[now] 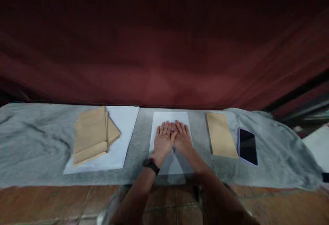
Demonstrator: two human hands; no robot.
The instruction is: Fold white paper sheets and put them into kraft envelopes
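A white sheet of paper (171, 116) lies on the grey cloth in front of me. My left hand (163, 140) rests flat on it, fingers stretched out, with a dark band on the wrist. Beside it my right hand (183, 139) also lies flat on the paper, its fingers extended. The two hands touch or nearly touch at the thumbs. Neither one grips anything. The middle of the sheet is hidden beneath them.
At left, several brown paper envelopes (91, 129) lie on a stack of white paper (125, 129). On the right are a brown paper piece (221, 134) and a phone (248, 146). A grey cloth (38, 142) covers the surface; a dark red curtain (154, 64) hangs behind.
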